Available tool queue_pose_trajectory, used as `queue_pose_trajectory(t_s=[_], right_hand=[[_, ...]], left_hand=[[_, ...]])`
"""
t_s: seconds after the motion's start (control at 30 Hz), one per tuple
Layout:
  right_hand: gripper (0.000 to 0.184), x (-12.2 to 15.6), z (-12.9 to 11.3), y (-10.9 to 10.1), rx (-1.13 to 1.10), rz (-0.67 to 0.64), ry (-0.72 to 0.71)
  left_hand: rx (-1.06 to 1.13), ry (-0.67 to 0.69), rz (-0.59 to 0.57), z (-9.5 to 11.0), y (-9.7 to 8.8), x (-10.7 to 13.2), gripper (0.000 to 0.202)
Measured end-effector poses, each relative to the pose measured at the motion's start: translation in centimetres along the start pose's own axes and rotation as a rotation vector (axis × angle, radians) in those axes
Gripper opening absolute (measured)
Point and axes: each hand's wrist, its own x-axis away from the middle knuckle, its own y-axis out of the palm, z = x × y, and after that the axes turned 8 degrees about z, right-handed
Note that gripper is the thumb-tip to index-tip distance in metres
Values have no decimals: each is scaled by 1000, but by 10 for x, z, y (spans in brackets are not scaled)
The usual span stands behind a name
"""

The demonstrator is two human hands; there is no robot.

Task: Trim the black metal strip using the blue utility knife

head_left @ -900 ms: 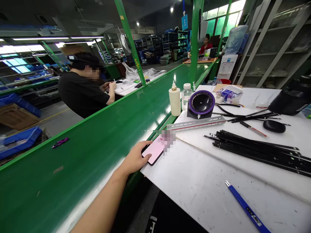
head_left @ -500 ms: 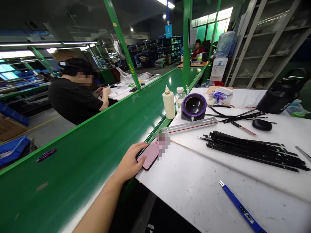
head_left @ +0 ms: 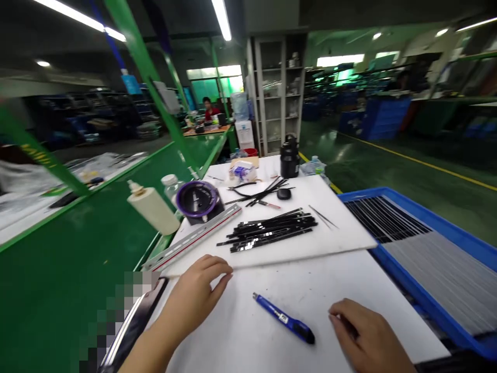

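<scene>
The phone, gripped by the left hand half a second ago, has been released and lies just left of it; that hand rests open. The right hand, loosely curled and empty, sits beside the blue pen. Beyond, black strips lie piled. The phone's near end is pixelated.

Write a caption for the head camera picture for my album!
Two bare hands, left and right, rest beside a blue pen.

pen on table, between both hands | strips behind | tray right | phone, seemingly, left
</scene>
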Motion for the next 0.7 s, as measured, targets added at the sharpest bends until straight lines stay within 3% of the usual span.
queue_pose_trajectory(t_s=[0.1,0.2,0.5,0.63,0.7], right_hand=[[18,-5,-4,-6,7,-17,-22],[14,-7,-4,-9,-13,22,-25],[12,-8,-7,-14,-102,35,0],[10,-7,-8,-15,-167,69,-10],[11,-7,-8,-16,-185,75,-2]], left_hand=[[-168,80,-16,-2,32,-47,31],[-217,141,-4,-5,49,-68,35],[-373,208,5,-10,57,-52,40],[-351,207,35,-17,46,-46,41],[-282,142,61,-18,36,-36,42]])
